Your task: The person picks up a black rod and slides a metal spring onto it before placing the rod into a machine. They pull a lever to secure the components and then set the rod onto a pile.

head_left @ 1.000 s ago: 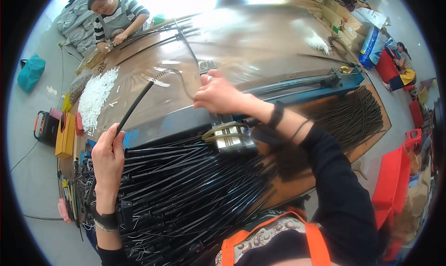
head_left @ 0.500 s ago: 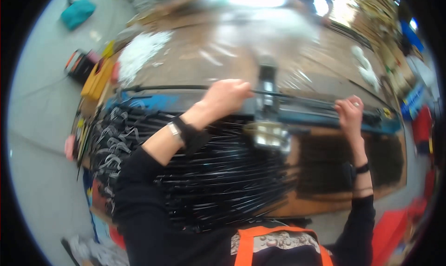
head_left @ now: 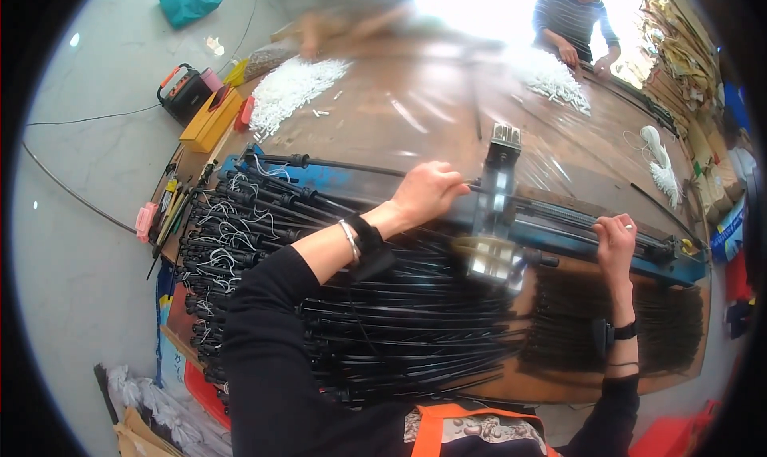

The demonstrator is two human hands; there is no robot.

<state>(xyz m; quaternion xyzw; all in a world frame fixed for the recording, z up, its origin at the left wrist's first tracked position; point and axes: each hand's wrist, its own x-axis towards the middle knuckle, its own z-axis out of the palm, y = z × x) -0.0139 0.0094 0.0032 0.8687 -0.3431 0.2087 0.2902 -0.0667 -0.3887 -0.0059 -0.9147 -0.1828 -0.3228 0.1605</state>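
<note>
A long thin black rod [head_left: 359,166] lies across the blue metal bench fixture [head_left: 551,235], with a knobbed fitting at its left end. My left hand [head_left: 431,193] is closed around it, just left of the upright metal clamp block [head_left: 499,181]. My right hand [head_left: 615,241] is pinched at the rod's right stretch, near the fixture's right end; its fingertips partly hide the hold. Below my left forearm lies a broad pile of black rods [head_left: 407,313] with white cord loops at their left ends. A shiny metal part [head_left: 491,261] juts toward me from the clamp.
White short pieces are heaped at the back left [head_left: 296,85] and back right [head_left: 559,85]. A bundle of dark rods [head_left: 619,317] lies front right. A yellow box [head_left: 212,121] stands at the left edge. A co-worker [head_left: 575,25] works across the table; another person is blurred.
My view has shifted, so the bench appears lower and further right. Both hands remain closed at the rod, and the left one is close to the clamp block.
</note>
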